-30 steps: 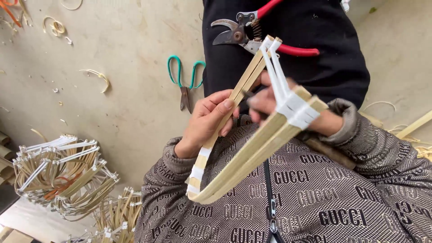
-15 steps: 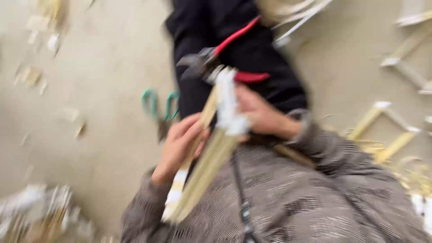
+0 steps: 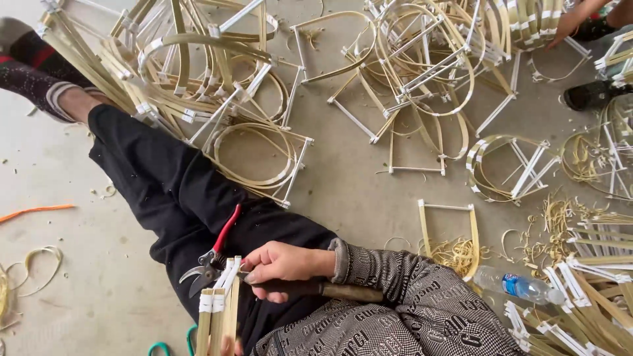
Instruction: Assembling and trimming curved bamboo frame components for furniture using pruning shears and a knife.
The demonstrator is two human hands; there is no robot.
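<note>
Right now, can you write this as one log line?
right hand: holds dark stick | left hand: mostly hidden | bamboo strips: upright by shears | floor: bamboo frames

Colour findings: the bamboo strips are showing pale tan, bound with white tape. The pruning shears are carrying red handles and dark grey blades. The trousers are reading plain black; the sleeve is displaying a dense grey-and-black repeating print. The bamboo frames on the floor are appearing straw yellow with white joints against grey concrete. The plastic bottle is showing clear with a blue label. An orange strip is lying at left; teal scissor handles are showing at the bottom edge.
</note>
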